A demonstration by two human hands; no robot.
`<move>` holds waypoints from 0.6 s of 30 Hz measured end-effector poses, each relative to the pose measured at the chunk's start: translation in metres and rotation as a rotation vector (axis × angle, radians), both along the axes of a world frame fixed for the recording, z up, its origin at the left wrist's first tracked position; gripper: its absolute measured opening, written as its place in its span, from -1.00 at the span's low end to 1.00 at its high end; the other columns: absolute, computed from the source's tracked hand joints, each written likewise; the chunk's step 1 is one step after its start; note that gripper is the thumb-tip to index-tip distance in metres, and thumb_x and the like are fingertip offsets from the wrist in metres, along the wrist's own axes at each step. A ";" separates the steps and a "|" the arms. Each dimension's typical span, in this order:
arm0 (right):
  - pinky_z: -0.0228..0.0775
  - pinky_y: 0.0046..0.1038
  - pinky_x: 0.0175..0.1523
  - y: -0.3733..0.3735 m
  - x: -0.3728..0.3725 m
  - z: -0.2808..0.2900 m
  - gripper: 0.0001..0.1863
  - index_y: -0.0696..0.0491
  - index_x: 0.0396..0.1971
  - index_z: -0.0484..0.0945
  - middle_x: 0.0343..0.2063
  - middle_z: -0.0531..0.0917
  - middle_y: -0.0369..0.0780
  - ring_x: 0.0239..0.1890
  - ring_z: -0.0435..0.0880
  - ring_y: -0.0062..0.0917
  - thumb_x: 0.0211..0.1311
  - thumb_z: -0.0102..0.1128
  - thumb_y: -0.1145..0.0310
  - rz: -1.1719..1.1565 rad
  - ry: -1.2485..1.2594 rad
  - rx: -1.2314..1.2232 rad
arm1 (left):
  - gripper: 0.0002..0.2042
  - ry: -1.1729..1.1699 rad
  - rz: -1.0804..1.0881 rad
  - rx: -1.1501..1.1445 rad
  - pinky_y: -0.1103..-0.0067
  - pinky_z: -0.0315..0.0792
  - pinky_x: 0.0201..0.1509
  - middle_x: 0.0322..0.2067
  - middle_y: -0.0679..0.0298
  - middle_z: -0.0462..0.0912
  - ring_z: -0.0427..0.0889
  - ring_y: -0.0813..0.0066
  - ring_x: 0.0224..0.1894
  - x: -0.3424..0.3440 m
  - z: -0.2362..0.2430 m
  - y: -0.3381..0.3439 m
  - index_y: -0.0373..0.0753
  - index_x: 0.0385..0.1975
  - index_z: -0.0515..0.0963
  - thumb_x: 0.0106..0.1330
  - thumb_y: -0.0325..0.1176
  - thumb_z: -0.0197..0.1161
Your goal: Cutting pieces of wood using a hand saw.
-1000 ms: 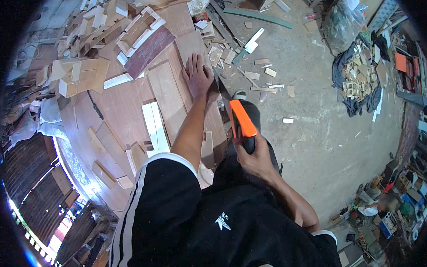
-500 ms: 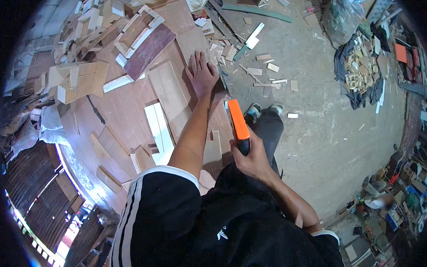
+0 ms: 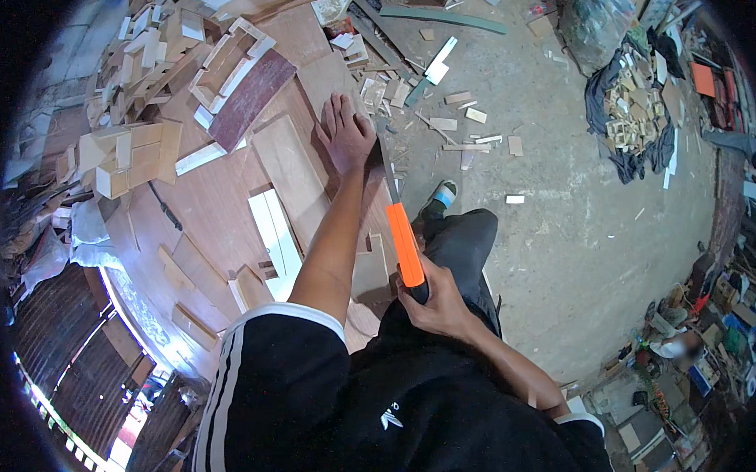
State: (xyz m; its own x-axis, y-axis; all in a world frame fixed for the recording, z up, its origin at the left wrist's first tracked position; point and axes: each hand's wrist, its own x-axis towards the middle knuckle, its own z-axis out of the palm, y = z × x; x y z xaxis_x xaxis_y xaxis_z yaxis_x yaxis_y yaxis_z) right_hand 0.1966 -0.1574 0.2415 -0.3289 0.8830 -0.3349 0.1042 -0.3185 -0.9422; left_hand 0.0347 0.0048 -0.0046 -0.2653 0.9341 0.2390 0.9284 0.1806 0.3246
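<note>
My left hand [image 3: 348,142] lies flat with its fingers stretched out on a wooden board [image 3: 327,78] along the right edge of the wooden worktop [image 3: 217,193]. To its right, my right hand [image 3: 441,303] is closed round the orange and black handle of a hand saw [image 3: 405,247]. The saw's thin blade points away from me, close beside my left hand at the board's edge. Whether its teeth touch the wood, I cannot tell. My fingers partly hide the black end of the handle.
Open wooden box frames [image 3: 232,60] and a maroon panel [image 3: 253,103] stand at the far left. A white slotted piece [image 3: 275,237] rests left of my forearm. Wood offcuts [image 3: 444,123] litter the concrete floor. A dark cloth sack of scraps [image 3: 632,107] sits far right.
The saw and my right hand have drawn down toward me, and more blade now shows beside my left hand. My leg has shifted, knee bent. The left hand stays on the board.
</note>
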 end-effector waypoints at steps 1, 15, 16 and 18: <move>0.36 -0.53 -0.28 -0.003 0.003 0.002 -0.80 0.18 -0.28 0.42 -0.51 0.49 -0.24 -0.47 0.47 -0.61 0.05 0.08 0.65 -0.001 0.000 -0.001 | -0.50 0.000 -0.001 -0.001 0.08 -0.07 0.36 0.30 0.22 0.25 0.13 0.34 0.38 0.000 0.001 0.000 -0.14 0.21 0.31 0.22 -0.25 0.00; 0.27 -0.60 -0.42 0.005 0.018 0.012 -0.87 0.12 -0.40 0.32 -0.57 0.39 -0.34 -0.54 0.41 -0.69 0.10 0.06 0.62 -0.038 -0.014 -0.150 | -0.49 -0.020 -0.001 -0.064 0.07 -0.11 0.39 0.34 0.22 0.16 0.07 0.32 0.40 0.000 0.007 -0.002 -0.18 0.24 0.27 0.25 -0.25 -0.04; 0.25 -0.61 -0.48 0.006 0.016 -0.004 -0.87 0.10 -0.39 0.31 -0.58 0.39 -0.35 -0.58 0.41 -0.71 0.12 0.05 0.61 -0.046 -0.048 0.009 | -0.49 -0.026 -0.006 -0.062 0.07 -0.11 0.39 0.34 0.22 0.16 0.07 0.32 0.40 0.006 0.009 -0.003 -0.18 0.24 0.27 0.25 -0.25 -0.04; 0.32 -0.52 -0.19 0.008 0.015 0.000 -0.80 0.19 -0.31 0.39 -0.51 0.44 -0.22 -0.38 0.43 -0.61 0.00 0.10 0.63 -0.080 -0.028 -0.288 | -0.50 -0.065 -0.006 -0.071 0.09 -0.14 0.40 0.34 0.21 0.16 0.05 0.31 0.40 0.007 0.014 -0.003 -0.19 0.24 0.26 0.27 -0.26 -0.06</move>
State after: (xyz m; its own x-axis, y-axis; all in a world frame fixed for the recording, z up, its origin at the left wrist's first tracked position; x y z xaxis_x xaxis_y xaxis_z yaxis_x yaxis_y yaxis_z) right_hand 0.2113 -0.1494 0.2415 -0.2489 0.7733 -0.5831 0.0930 -0.5802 -0.8092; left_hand 0.0412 0.0013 0.0099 -0.2728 0.9496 0.1546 0.9070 0.2002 0.3705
